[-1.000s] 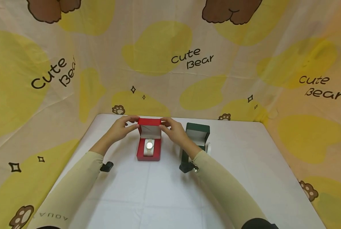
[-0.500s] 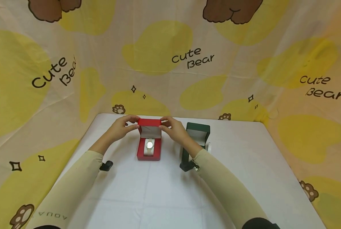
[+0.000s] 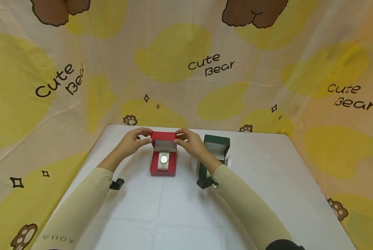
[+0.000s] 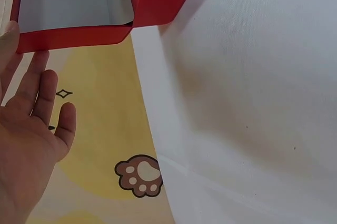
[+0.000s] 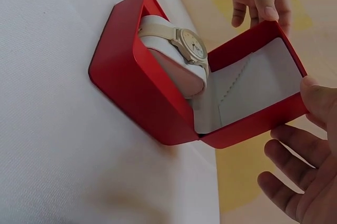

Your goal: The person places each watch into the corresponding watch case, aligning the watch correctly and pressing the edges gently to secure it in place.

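We are finding the red, rectangular hinged box (image 3: pixel 162 172) sitting on the far part of the white-covered table (image 3: pixel 173 208), its lid (image 3: pixel 163 135) standing raised. Inside, a round-faced watch (image 5: pixel 192 45) with a cream strap is resting over a white cushion (image 5: pixel 184 74). We are noting the left hand (image 3: pixel 131 141) pinching the lid's left edge and the right hand (image 3: pixel 192 143) pinching its right. Apart, to the right, a dark green hinged box (image 3: pixel 217 139) is standing open, partly hidden by the right forearm (image 3: pixel 209 162). The table is showing faint creases and soft shadows. Beyond, cream fabric walls (image 3: pixel 180 92) are displaying yellow patches, brown paw prints (image 3: pixel 130 120) and black "Cute Bear" lettering (image 3: pixel 210 65).
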{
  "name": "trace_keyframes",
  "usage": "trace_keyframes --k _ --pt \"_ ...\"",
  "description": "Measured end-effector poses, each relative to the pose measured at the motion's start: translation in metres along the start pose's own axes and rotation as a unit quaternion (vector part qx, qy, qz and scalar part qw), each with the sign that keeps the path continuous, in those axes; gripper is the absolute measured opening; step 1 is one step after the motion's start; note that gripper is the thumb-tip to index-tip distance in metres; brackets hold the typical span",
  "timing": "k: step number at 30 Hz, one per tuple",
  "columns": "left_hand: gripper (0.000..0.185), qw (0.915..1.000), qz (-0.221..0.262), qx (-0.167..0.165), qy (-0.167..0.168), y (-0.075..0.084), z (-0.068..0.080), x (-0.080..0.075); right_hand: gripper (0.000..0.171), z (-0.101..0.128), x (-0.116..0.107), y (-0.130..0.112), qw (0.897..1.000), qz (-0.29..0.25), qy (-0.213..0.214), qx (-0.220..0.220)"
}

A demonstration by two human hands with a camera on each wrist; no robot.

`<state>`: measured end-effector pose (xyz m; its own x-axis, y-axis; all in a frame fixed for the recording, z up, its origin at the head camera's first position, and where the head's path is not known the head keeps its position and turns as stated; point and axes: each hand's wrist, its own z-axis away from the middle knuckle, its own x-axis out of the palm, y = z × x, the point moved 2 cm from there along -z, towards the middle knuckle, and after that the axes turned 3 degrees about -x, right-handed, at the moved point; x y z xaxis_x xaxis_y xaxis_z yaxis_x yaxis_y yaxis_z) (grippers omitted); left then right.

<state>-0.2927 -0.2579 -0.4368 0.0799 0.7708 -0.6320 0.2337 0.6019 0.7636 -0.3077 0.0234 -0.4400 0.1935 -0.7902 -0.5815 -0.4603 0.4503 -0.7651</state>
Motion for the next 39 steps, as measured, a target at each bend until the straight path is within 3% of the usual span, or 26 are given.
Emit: trace_keyframes --k 39 --pt "0.042 0.9998 0.002 -0.001 0.019 0.000 0.011 0.004 0.034 0.005 0.001 0.001 1.000 -0.001 0.004 0.001"
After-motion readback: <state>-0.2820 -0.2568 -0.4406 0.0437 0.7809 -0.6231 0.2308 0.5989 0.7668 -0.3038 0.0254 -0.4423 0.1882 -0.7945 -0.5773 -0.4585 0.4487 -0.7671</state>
